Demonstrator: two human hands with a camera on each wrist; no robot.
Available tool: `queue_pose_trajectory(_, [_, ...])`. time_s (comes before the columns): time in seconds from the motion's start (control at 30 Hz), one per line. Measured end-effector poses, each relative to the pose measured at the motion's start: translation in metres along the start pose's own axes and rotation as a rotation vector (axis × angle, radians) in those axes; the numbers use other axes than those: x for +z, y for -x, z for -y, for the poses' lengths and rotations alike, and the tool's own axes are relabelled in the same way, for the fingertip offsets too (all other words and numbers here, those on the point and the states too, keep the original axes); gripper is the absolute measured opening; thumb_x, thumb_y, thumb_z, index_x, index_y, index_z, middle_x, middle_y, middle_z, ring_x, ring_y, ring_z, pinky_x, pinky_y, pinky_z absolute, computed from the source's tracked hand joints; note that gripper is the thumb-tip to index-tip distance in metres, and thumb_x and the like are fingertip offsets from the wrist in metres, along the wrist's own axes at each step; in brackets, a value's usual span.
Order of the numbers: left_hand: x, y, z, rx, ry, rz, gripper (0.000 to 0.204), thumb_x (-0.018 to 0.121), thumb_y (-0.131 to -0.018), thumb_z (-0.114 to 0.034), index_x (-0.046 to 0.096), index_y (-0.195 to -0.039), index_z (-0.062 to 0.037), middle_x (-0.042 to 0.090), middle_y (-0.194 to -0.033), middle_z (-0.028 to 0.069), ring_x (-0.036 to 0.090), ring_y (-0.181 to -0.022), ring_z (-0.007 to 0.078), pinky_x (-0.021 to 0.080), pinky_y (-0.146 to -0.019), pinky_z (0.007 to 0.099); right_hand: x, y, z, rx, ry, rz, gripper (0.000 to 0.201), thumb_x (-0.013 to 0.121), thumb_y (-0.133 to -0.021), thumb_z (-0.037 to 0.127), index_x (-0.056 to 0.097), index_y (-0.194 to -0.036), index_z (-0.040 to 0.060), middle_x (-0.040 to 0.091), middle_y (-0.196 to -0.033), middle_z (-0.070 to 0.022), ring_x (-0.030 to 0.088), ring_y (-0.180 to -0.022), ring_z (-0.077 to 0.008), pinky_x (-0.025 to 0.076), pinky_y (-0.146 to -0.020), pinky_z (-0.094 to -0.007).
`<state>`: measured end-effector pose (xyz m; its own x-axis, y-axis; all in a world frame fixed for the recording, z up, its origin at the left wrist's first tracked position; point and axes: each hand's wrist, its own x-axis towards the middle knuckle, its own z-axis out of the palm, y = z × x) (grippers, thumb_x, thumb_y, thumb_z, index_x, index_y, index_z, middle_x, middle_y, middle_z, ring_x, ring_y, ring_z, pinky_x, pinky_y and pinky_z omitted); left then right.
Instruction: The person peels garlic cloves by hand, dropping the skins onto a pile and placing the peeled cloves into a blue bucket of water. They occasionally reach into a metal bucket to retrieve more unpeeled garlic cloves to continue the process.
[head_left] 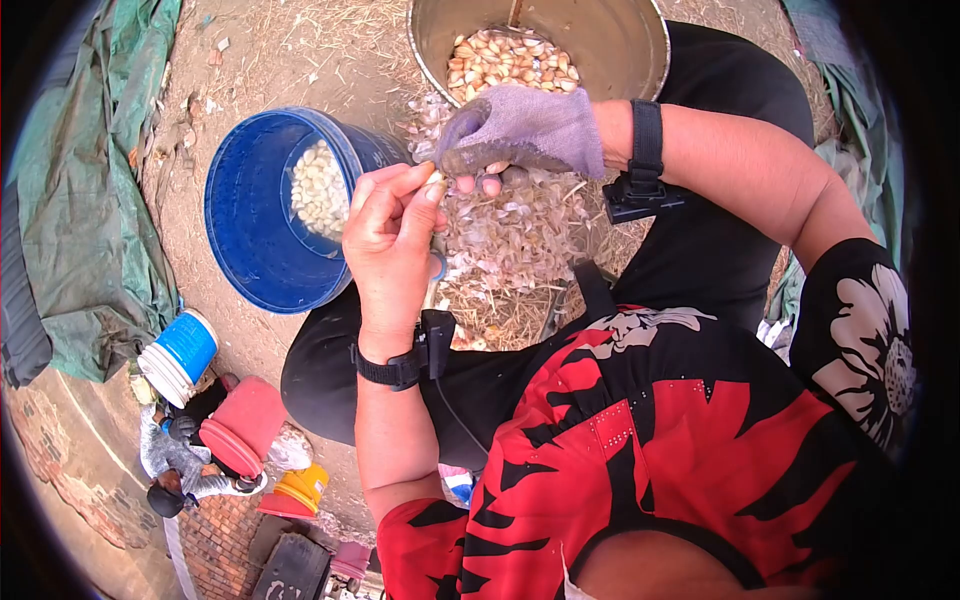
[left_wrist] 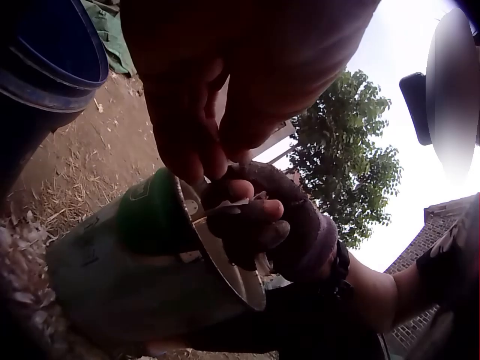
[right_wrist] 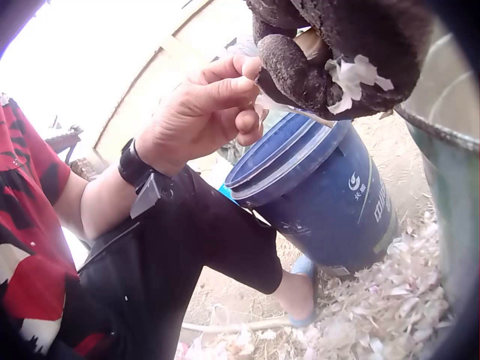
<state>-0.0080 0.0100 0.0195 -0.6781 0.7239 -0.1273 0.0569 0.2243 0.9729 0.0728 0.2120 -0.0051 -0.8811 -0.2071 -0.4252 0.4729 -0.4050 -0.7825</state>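
In the head view my bare left hand (head_left: 388, 235) pinches a pale garlic clove (head_left: 435, 178) between thumb and fingertips. Against it is my right hand (head_left: 525, 130), in a dirty lilac work glove with some bare fingertips poking out. In the right wrist view the gloved fingers curl around a brownish garlic clove (right_wrist: 311, 43), and a flake of white peel (right_wrist: 356, 81) clings to the glove. Left of the hands stands a blue bucket (head_left: 230, 225) with peeled white cloves (head_left: 320, 190) inside. Beyond the glove, a metal bucket (head_left: 425, 60) contains unpeeled cloves (head_left: 510, 62).
Garlic skins (head_left: 510, 235) cover the ground below my hands, between my legs. A green tarpaulin (head_left: 100, 200) lies at the left. Further off, another person (head_left: 185, 450) is among red buckets (head_left: 240, 425), a yellow one (head_left: 303, 487) and a blue-and-white one (head_left: 180, 355).
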Motion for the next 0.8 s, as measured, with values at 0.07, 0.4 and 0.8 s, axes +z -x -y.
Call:
queue_pose_trajectory(0.07, [0.0,0.0,0.004,0.007,-0.075,0.02,0.021,0.063,-0.09,0.003,0.066,-0.111,0.0012,0.058,-0.106,0.0064,0.06,-0.073,0.0098,0.052,-0.064,0.0229,-0.001,-0.002,-0.002,-0.006,0.122,-0.01,0.023,0.065,-0.088,0.027,0.071,-0.093,0.0054,0.069,-0.084,-0.0032,0.063,-0.065,-0.0086,0.045,-0.052,-0.021])
queue_pose_trajectory(0.4, [-0.004,-0.002,-0.007,-0.094,0.253,-0.011,0.02,0.054,-0.098,-0.004,0.059,-0.117,-0.0004,0.059,-0.098,0.0061,0.06,-0.075,0.0109,0.052,-0.068,0.0263,0.005,-0.007,-0.014,0.021,-0.047,-0.029,0.024,0.064,-0.09,0.029,0.069,-0.096,0.0055,0.066,-0.079,-0.0025,0.062,-0.064,-0.0083,0.044,-0.052,-0.0211])
queue_pose_trajectory(0.8, [-0.001,-0.005,-0.009,-0.126,0.335,-0.086,0.019,0.053,-0.099,-0.005,0.057,-0.117,-0.0033,0.061,-0.096,0.006,0.053,-0.066,0.0083,0.044,-0.056,0.0234,0.001,-0.001,-0.023,-0.184,-0.218,0.125,0.029,0.062,-0.092,0.028,0.067,-0.108,0.0049,0.067,-0.095,-0.0061,0.066,-0.08,-0.0111,0.049,-0.059,-0.0207])
